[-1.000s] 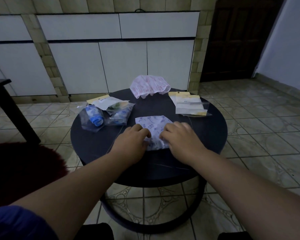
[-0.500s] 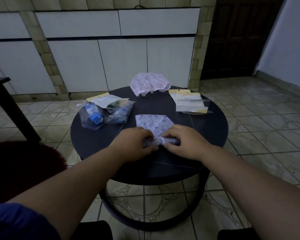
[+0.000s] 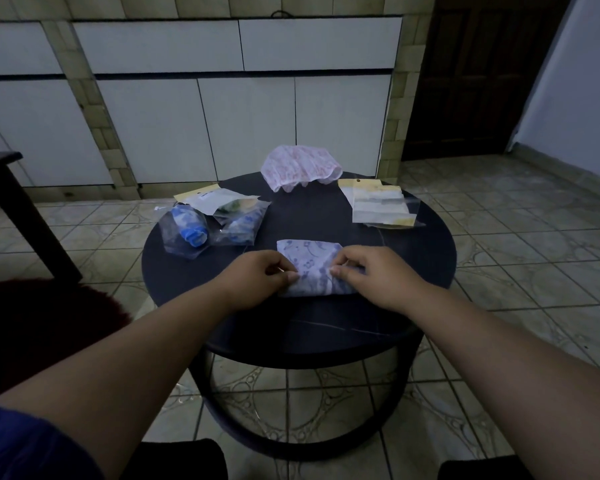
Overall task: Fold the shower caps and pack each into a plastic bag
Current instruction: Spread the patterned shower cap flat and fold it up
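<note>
Lilac-printed plastic, a folded shower cap (image 3: pixel 310 268), lay flat between the person's two sets of fingertips, its near part bunched into a thicker fold. The left hand (image 3: pixel 257 280) pinched the cap's left edge, fingers curled in with the thumb tip against the film. The right hand (image 3: pixel 368 275) pinched its right side the same way, fingers (image 3: pixel 343 263) bent down onto the top layer. Both hands rested on the round dark table (image 3: pixel 326 327), close to its near half, and the bare forearms ran back toward the onlooker's side, a blue sleeve (image 3: pixel 21 445) showing on the left arm.

Beyond the left fingers, well apart from them, sat a cluster of packed plastic bags (image 3: pixel 215 223) holding rolled blue caps, with a card-topped packet lying over them. Beyond the right fingers lay a stack of flat empty bags (image 3: pixel 381 206) with yellow headers. Farthest from both hands, at the table's far edge, a pink-patterned shower cap (image 3: pixel 300 168) sat loose and unfolded.

Around the table stretched patterned floor tiles (image 3: pixel 516 244). White cabinet doors (image 3: pixel 246 126) set in tiled framing lined the far wall, and a dark wooden door (image 3: pixel 482 74) stood to the right in dim light.
</note>
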